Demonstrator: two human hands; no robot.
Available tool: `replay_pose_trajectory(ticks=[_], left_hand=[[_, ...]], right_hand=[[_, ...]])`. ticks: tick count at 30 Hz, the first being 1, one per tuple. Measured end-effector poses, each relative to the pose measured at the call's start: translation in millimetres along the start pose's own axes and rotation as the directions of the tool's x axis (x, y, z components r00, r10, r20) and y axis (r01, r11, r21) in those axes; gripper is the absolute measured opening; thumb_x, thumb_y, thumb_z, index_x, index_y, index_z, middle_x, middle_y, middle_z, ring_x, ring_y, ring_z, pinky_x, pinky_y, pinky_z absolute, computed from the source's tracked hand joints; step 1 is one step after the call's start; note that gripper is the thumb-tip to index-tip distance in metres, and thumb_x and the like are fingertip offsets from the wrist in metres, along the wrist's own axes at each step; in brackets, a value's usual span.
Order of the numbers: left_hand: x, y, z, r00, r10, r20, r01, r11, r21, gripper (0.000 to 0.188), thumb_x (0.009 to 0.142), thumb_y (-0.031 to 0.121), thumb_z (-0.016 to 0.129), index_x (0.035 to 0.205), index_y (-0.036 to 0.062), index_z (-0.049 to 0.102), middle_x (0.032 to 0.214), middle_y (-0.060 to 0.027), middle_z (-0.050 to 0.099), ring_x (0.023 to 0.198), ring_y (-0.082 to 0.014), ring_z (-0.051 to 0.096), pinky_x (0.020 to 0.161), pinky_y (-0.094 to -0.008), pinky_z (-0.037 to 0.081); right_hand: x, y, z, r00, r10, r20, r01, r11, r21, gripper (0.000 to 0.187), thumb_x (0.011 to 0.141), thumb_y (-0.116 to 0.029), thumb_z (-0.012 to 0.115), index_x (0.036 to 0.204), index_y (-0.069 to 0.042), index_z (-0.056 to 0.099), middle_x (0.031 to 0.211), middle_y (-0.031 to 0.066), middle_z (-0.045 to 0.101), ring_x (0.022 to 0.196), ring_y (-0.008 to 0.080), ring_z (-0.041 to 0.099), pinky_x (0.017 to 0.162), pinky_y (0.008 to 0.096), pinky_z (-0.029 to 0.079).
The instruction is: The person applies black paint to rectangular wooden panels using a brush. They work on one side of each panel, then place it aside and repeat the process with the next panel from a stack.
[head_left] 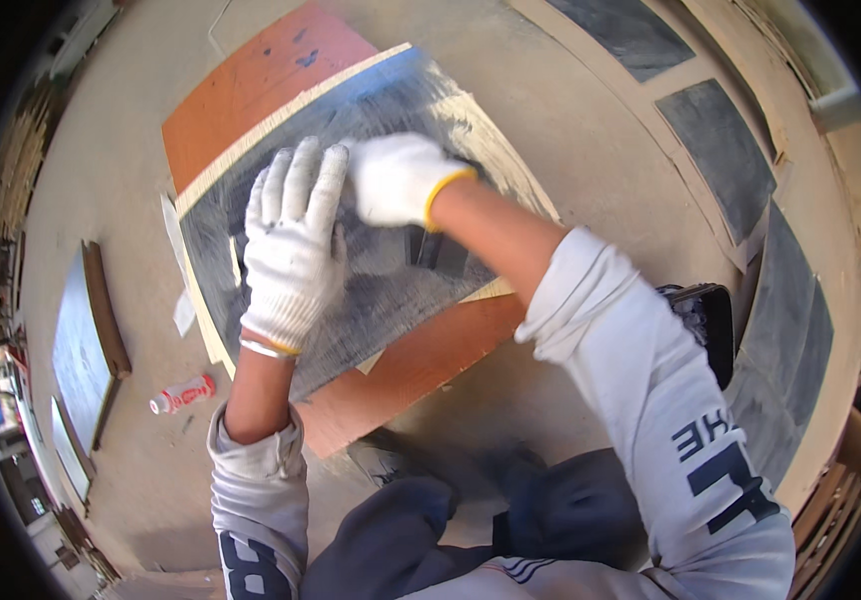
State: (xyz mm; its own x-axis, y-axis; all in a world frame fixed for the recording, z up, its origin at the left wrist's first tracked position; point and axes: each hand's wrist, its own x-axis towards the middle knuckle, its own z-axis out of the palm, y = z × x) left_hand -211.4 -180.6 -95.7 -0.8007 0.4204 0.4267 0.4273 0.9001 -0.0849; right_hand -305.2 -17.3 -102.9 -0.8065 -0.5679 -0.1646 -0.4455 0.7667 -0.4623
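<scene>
My left hand (296,240), in a white knit glove, lies with its fingers stretched out over a dark grey, streaky panel (381,320). A silvery band circles that wrist. Close beside its fingertips is my right hand (396,180), in a white glove with a yellow cuff, over the panel's upper middle. Motion blurs the right hand and its fingers are hidden, so whether it holds anything does not show. Pale yellowish edges frame the panel, with a bare patch at its upper right. Small dark rectangular shapes (438,250) show on the panel below my right wrist.
Orange-brown board (261,85) sticks out beyond the panel's far side and below its near edge. A bottle with a red label (183,394) lies on the floor at left, near a leaning board (86,345). Dark sheets (721,150) and a black container (701,325) are at right.
</scene>
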Motion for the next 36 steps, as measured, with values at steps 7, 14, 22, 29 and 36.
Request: replay_pose_trajectory(ticks=[7, 14, 22, 29, 36], left_hand=[[27, -14, 31, 0.920, 0.075, 0.385, -0.102, 0.994, 0.049, 0.100, 0.080, 0.019, 0.081, 0.165, 0.0003, 0.031, 0.110, -0.0173, 0.071, 0.098, -0.0340, 0.071, 0.089, -0.0465, 0.056], [60, 43, 23, 0.619, 0.154, 0.770, -0.257, 0.966, 0.013, 0.083, 0.099, 0.016, 0.064, 0.169, 0.0372, 0.026, 0.127, -0.0194, 0.065, 0.097, -0.0353, 0.076, 0.081, -0.0470, 0.064], [128, 20, 85, 0.767, -0.107, 0.632, -0.013, 0.983, 0.183, 0.054, 0.108, 0.029, 0.053, 0.160, 0.0403, 0.044, 0.115, -0.0203, 0.072, 0.104, -0.0373, 0.075, 0.083, -0.0506, 0.062], [179, -27, 107, 0.812, 0.020, 0.584, -0.123, 0.983, 0.138, 0.048, 0.107, 0.045, 0.057, 0.153, 0.0356, 0.057, 0.109, -0.0144, 0.079, 0.097, -0.0377, 0.076, 0.085, -0.0507, 0.060], [194, -35, 106, 0.815, -0.018, 0.579, -0.121, 0.972, 0.202, 0.044, 0.107, 0.043, 0.056, 0.150, 0.0379, 0.059, 0.106, -0.0154, 0.078, 0.098, -0.0372, 0.076, 0.085, -0.0504, 0.060]], right_hand=[[-38, 1, 48, 0.949, -0.024, -0.316, 0.019, 1.000, -0.019, 0.022, 0.091, -0.016, 0.067, 0.111, -0.007, 0.071, 0.106, 0.0132, 0.077, 0.102, 0.0312, 0.075, 0.088, 0.0451, 0.058], [-268, 36, -4, 0.958, -0.048, -0.283, 0.138, 0.941, 0.308, 0.050, 0.090, -0.012, 0.073, 0.139, -0.008, 0.061, 0.126, 0.0111, 0.072, 0.105, 0.0317, 0.069, 0.090, 0.0459, 0.055], [-438, -1, -55, 0.654, 0.636, -0.411, -0.022, 0.559, 0.829, 0.049, 0.089, 0.007, 0.068, 0.137, 0.006, 0.062, 0.119, 0.0193, 0.075, 0.098, 0.0243, 0.074, 0.087, 0.0339, 0.059], [-469, -51, -46, 0.579, 0.767, -0.277, 0.113, 0.261, 0.959, 0.046, 0.095, 0.000, 0.062, 0.140, 0.008, 0.056, 0.124, 0.0219, 0.073, 0.103, 0.0246, 0.072, 0.092, 0.0363, 0.058], [-480, -37, -46, 0.637, 0.653, -0.410, 0.068, 0.482, 0.874, 0.048, 0.088, 0.008, 0.060, 0.136, 0.006, 0.061, 0.121, 0.0197, 0.073, 0.101, 0.0241, 0.072, 0.091, 0.0341, 0.057]])
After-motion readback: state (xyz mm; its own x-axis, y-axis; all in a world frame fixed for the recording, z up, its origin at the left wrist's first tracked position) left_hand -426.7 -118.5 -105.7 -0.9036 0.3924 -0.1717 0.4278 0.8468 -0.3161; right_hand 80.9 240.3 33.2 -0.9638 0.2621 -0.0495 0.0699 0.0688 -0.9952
